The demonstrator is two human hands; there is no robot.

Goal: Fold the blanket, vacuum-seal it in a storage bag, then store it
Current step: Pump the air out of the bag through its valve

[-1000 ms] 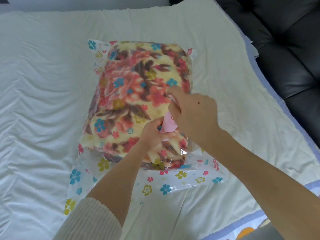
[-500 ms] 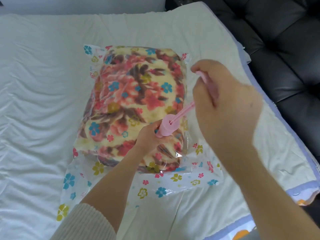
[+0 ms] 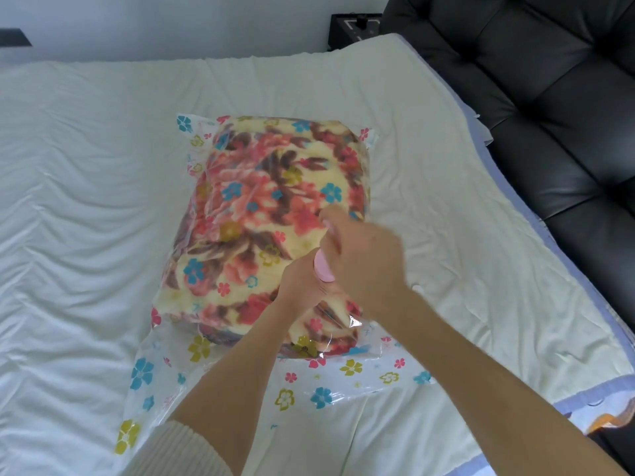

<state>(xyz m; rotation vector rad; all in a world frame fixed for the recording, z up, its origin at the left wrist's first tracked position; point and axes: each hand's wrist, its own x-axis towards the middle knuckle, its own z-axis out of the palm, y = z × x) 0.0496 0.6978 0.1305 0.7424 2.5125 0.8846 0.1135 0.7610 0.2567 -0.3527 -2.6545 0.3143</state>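
Head view: right hand (image 3: 367, 259) hides pump (image 3: 323, 269); sofa (image 3: 549, 115) nearby.

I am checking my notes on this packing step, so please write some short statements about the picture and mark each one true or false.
1. The floral blanket lies inside the flower-printed storage bag. True.
2. The left hand grips the barrel of the pink hand pump. True.
3. One hand hangs idle, away from the pump. False: the right hand grips the pump's top.
4. The seat is on the person's left. False: the black sofa is on the right.
5. The bag lies on a white bed sheet. True.
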